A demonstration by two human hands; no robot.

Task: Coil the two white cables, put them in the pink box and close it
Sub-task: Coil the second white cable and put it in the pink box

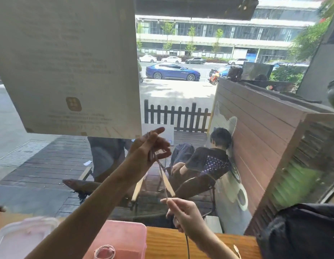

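Note:
My left hand point(150, 146) is raised in front of the window, with several turns of a white cable point(163, 176) wound around its fingers. The cable runs taut down to my right hand point(183, 214), which pinches it between thumb and fingers; below that hand it hangs toward the table. The pink box point(125, 238) stands open on the wooden table point(199, 243) below my left forearm. A small coiled white cable point(104, 252) lies inside it at the bottom edge of the view. The box's translucent lid point(18, 238) rests to the left.
A large window fills the view ahead, with a paper notice point(69, 62) stuck on it. A black bag point(302, 230) sits at the right end of the table. Outside, a person sits in a chair on a wooden deck.

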